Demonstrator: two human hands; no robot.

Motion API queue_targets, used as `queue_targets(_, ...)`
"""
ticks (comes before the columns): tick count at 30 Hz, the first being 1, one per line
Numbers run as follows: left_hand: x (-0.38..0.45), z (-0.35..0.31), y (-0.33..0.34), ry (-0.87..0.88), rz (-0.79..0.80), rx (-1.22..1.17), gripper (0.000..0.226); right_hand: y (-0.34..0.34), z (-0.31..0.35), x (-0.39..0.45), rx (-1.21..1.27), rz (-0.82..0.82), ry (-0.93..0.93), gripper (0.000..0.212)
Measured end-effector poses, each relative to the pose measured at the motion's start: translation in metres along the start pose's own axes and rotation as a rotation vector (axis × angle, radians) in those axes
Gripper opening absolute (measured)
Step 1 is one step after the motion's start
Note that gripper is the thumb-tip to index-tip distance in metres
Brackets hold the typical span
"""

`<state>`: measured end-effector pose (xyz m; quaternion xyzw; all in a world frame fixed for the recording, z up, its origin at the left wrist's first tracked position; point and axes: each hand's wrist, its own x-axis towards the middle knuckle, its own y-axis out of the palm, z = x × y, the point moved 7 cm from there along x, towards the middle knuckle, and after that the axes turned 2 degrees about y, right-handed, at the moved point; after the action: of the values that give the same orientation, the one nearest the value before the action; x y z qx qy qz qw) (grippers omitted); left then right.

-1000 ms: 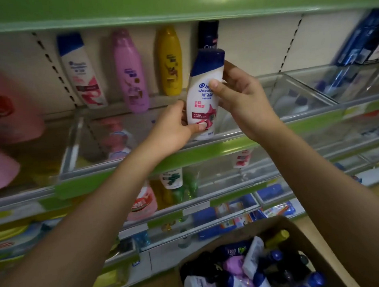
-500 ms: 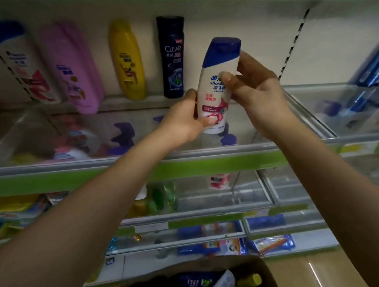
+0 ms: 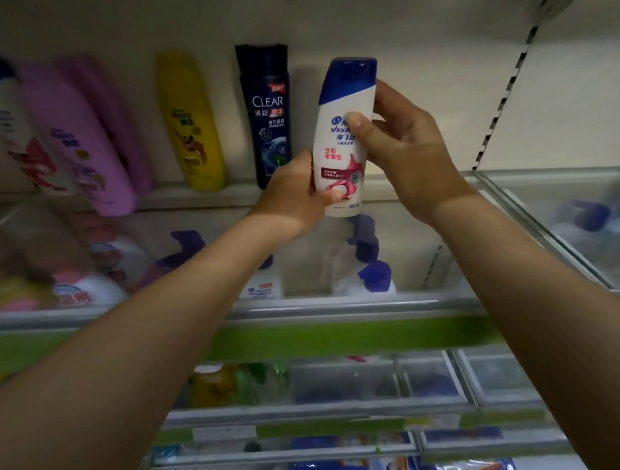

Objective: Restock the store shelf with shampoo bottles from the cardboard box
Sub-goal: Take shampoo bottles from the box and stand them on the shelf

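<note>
A white shampoo bottle (image 3: 344,142) with a blue cap and a red flower label stands upright in both my hands, just above the shelf (image 3: 388,190) at its back. My left hand (image 3: 296,196) grips the bottle's lower part, thumb across the label. My right hand (image 3: 400,143) holds its upper right side, thumb pressed on the front. The bottle sits right of a dark blue CLEAR bottle (image 3: 267,109). The cardboard box is out of view.
Along the shelf's back wall lean a yellow bottle (image 3: 192,123), a pink bottle (image 3: 76,137) and a white bottle (image 3: 2,122) at the far left. A clear front panel (image 3: 304,305) and green rail (image 3: 305,340) edge the shelf. Lower shelves hold more goods.
The view has tilted upward, so the cardboard box has dropped out of sight. The bottle in both hands sits further back, beside the CLEAR bottle.
</note>
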<state>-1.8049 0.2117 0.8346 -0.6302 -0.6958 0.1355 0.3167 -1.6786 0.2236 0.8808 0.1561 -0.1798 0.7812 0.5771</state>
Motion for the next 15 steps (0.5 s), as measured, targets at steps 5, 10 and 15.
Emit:
queue_targets(5,0.014,0.002,0.003,0.000,-0.001,-0.054,0.044,-0.007,-0.014,0.021,-0.059,-0.030,0.026,0.042)
queue_targets(10,0.033,0.004,0.010,-0.044,-0.031,0.032,0.044,-0.015,-0.021,0.039,-0.182,-0.099,0.030,0.033)
queue_targets(15,0.046,0.006,0.015,-0.115,-0.095,0.143,0.039,-0.018,-0.026,0.052,-0.215,-0.114,0.021,0.038)
